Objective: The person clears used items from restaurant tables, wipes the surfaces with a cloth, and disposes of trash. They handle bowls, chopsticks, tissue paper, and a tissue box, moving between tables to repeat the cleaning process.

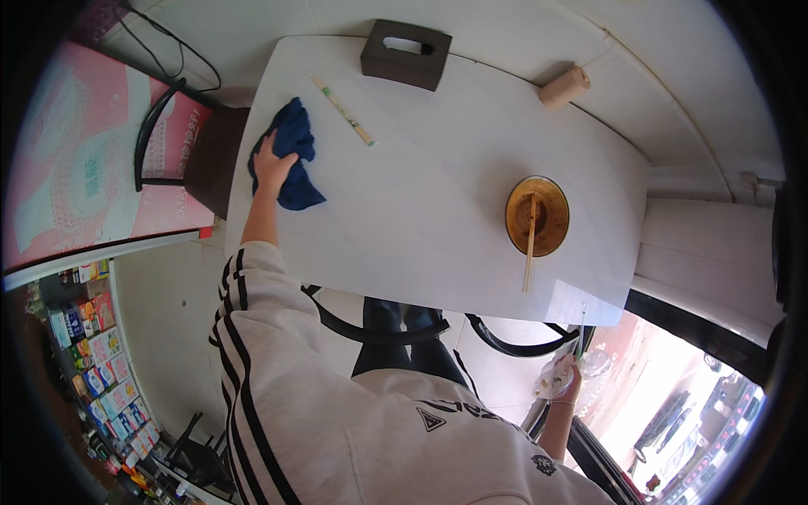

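Observation:
My left hand (275, 165) lies spread over a dark blue cloth (295, 136) and presses it on the white tabletop (416, 189), near the table's left edge. A pair of disposable chopsticks in a printed sleeve (342, 110) lies just to the right of the cloth. Off the near right corner of the table, my right hand (571, 382) grips crumpled clear plastic and tissue waste (555, 376). A thin straw-like stick (582, 325) points up out of that bundle. On the table's right side stands a brown-yellow bowl (555, 218) with wooden chopsticks (531, 246) laid across its rim.
A dark tissue box (404, 57) and a brown paper roll (564, 87) sit along the far edge by the wall. Black chairs (379, 331) stand at the near side, another chair (214, 161) at the left. Packaged goods fill a shelf (104, 360) at lower left.

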`<state>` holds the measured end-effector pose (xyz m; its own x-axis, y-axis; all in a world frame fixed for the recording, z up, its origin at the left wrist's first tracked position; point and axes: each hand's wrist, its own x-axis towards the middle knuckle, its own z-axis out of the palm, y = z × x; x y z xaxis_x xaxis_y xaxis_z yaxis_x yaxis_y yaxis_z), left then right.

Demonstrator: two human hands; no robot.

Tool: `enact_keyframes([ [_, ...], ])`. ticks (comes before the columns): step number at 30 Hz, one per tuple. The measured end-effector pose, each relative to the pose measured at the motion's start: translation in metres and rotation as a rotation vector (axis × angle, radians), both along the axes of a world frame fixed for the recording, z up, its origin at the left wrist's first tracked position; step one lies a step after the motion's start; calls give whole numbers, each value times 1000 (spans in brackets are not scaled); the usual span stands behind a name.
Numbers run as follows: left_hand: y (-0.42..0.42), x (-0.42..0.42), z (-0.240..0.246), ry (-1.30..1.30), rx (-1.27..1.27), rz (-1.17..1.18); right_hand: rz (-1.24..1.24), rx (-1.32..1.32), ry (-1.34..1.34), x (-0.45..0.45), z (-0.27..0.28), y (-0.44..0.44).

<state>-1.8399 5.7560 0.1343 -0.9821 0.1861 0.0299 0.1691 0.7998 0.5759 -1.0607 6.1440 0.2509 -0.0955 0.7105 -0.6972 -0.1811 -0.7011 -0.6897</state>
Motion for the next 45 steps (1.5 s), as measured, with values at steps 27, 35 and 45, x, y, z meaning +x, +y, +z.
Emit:
enact_keyframes([
  [27, 256, 201, 81, -16, -206, -530, 224, -86, -120, -59, -10, 9],
  [35, 167, 318, 54, 0, -94, -923, 622, -68, -231, -198, -11, 89],
  [45, 71, 338, 44, 52, -187, -56, 802, -33, -258, -296, -31, 117],
])
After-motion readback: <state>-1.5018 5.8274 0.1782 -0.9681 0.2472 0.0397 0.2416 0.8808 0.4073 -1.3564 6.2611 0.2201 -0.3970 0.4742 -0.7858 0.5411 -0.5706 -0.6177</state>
